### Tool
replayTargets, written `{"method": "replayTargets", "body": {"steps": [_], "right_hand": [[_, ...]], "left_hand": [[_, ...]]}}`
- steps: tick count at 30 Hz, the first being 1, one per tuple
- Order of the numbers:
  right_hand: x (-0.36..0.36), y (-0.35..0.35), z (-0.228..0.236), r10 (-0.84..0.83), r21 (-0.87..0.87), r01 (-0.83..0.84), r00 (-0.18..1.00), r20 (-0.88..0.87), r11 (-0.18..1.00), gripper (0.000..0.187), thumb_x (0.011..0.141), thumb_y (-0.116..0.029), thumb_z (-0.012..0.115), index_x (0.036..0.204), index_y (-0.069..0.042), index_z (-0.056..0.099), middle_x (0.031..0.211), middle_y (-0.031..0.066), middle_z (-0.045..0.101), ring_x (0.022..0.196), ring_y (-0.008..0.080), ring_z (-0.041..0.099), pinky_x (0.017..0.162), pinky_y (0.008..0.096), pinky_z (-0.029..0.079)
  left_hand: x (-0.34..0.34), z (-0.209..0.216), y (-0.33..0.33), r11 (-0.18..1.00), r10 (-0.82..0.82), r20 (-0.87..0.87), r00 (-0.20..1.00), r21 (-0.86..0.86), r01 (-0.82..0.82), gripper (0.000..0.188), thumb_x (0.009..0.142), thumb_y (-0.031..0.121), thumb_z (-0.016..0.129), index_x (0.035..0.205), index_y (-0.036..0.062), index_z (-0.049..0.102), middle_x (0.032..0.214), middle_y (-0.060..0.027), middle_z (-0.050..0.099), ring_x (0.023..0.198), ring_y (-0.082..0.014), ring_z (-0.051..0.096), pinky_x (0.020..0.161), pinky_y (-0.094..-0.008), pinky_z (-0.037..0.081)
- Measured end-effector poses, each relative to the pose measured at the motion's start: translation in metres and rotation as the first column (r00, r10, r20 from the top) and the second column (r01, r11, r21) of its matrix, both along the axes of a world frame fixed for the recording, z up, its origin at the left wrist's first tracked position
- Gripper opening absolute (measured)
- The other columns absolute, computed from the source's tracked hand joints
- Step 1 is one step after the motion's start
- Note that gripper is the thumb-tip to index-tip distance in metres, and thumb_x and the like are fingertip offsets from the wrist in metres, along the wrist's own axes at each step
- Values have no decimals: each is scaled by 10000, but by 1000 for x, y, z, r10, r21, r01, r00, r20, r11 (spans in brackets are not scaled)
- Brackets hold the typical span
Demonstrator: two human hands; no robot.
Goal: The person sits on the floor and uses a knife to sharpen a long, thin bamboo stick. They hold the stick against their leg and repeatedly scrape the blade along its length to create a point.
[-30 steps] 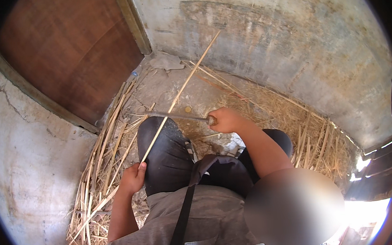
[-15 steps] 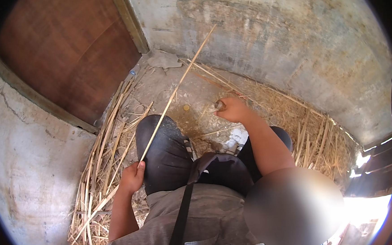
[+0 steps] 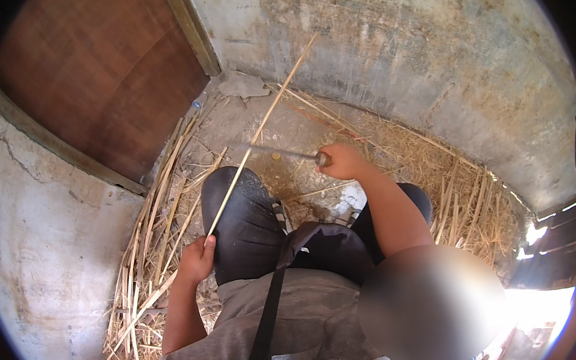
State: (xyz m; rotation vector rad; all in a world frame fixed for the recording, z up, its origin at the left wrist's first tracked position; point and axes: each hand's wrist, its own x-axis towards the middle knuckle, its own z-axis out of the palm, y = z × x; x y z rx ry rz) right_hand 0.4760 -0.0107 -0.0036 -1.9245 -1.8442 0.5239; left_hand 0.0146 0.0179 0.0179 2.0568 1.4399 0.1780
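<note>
My left hand (image 3: pixel 197 258) is closed on the lower end of a long, thin bamboo strip (image 3: pixel 262 127), beside my left knee. The strip rises slantwise past the knee, its far end pointing toward the back wall. In my closed right hand (image 3: pixel 343 161) is a knife (image 3: pixel 294 154) with a short round handle. Its narrow blade points left and meets or crosses the strip just beyond the knee; motion blur hides whether they touch. Pale dust lies on the dark cloth over my left knee (image 3: pixel 245 182).
Long split strips (image 3: pixel 155 221) are heaped along the left wall. Straw and shavings (image 3: pixel 425 152), with more strips, cover the floor at right. A brown door panel (image 3: pixel 104 79) stands far left, and a stained wall (image 3: pixel 385 48) closes the back. A flat grey slab (image 3: pixel 243 86) lies near the corner.
The knife blade, not visible before, now shows extending left from my right hand to the strip. My left hand and the strip have hardly moved.
</note>
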Motion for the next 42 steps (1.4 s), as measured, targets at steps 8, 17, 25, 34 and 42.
{"method": "replayTargets", "body": {"steps": [8, 17, 25, 34, 42], "right_hand": [[3, -2, 15, -114, -59, 112, 993, -33, 992, 439, 809, -354, 757, 1101, -30, 708, 981, 240, 707, 950, 419, 679, 833, 484, 535], [-39, 6, -6, 195, -96, -195, 981, -12, 976, 389, 802, -345, 749, 1054, -51, 711, 946, 214, 711, 945, 418, 679, 834, 482, 544], [-12, 4, 4, 85, -60, -83, 996, 38, 995, 388, 788, -322, 760, 1059, -47, 718, 965, 213, 714, 944, 414, 681, 824, 495, 542], [4, -2, 10, -106, -76, 102, 993, -50, 992, 397, 800, -314, 751, 1074, -28, 712, 984, 236, 705, 947, 414, 680, 826, 481, 538], [-31, 2, 0, 106, -22, -107, 994, -25, 994, 306, 793, -301, 747, 978, -61, 709, 889, 203, 705, 888, 423, 679, 799, 486, 539]], "left_hand": [[1, 1, -2, 1000, 11, 29, 1000, -8, -10, 643, 1059, 548, 423, 990, -48, 653, 830, -283, 662, 843, -443, 663, 778, -466, 510], [1, -2, 0, 1000, 2, 43, 999, 7, -2, 622, 1056, 534, 441, 954, -41, 653, 795, -287, 656, 814, -471, 665, 750, -479, 512], [2, 1, 0, 1000, 9, 19, 1000, -20, -9, 607, 1055, 527, 456, 1014, -40, 669, 823, -282, 672, 839, -458, 678, 766, -464, 521], [0, -3, 1, 1000, 12, 32, 999, -22, -11, 640, 1054, 554, 432, 1007, -40, 666, 821, -283, 671, 836, -457, 678, 773, -462, 521], [-2, -8, 1, 1000, 23, 43, 999, -20, -22, 631, 1055, 550, 436, 997, -35, 665, 808, -279, 667, 827, -451, 679, 768, -459, 521]]}}
